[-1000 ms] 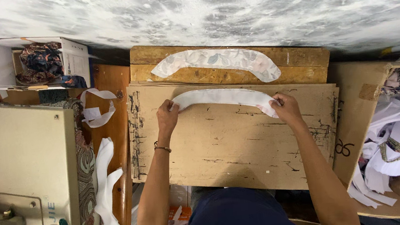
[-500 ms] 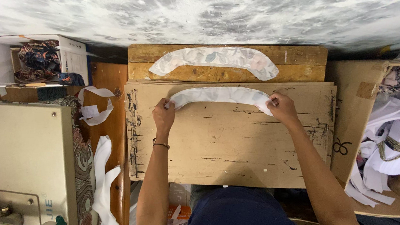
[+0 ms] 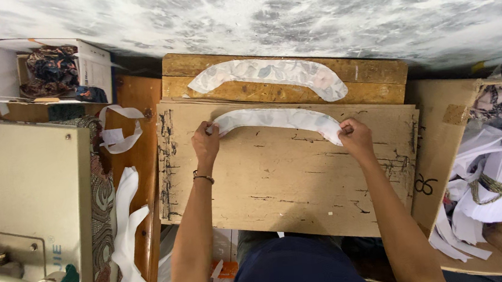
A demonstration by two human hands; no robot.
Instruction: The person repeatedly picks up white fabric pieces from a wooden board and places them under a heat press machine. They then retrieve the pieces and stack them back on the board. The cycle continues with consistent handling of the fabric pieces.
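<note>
Both hands, left hand [image 3: 205, 144] and right hand [image 3: 355, 138], pinched the curved white strip [image 3: 276, 119] by its ends, having slid it slightly up the board [image 3: 280, 187], nearer the matching piece [image 3: 269, 75].

A sewing machine [image 3: 23, 199] fills the left side. Behind it sits an open white box [image 3: 41, 69] holding dark patterned cloth. Just right of the machine, white strips [image 3: 128, 232] trail along a wooden ledge. Far right of it, a cardboard box [image 3: 447, 140] holds bundled white pieces [image 3: 500, 178].
</note>
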